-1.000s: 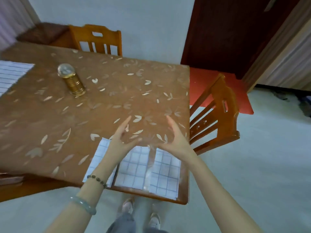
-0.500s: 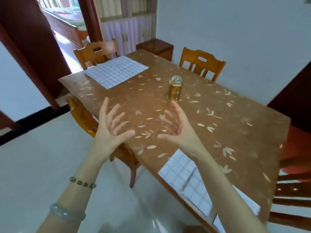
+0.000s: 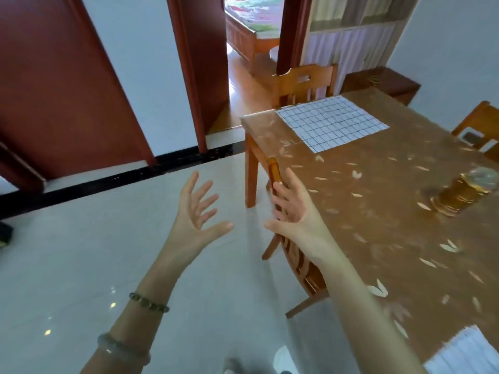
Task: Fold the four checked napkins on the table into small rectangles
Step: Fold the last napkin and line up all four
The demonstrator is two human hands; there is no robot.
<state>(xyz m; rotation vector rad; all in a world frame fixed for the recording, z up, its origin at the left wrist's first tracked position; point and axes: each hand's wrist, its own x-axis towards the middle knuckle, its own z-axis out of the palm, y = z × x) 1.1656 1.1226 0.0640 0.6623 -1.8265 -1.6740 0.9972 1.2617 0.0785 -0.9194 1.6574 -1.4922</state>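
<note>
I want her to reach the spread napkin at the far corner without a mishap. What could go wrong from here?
1. The wooden chair tucked at the table's side stands directly in front of the open right hand; the hand or a leg may knock it on the way past.
2. The gold jar stands on the table near the route; a sweeping arm might tip it.
3. The checked napkin lies near the table's edge and may slide off if tugged.

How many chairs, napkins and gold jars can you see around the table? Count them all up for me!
Chairs: 3, one at the far end, one under the right hand, one at the right edge
Napkins: 2, one spread flat, one at the bottom corner
Gold jars: 1
Total: 6
</note>
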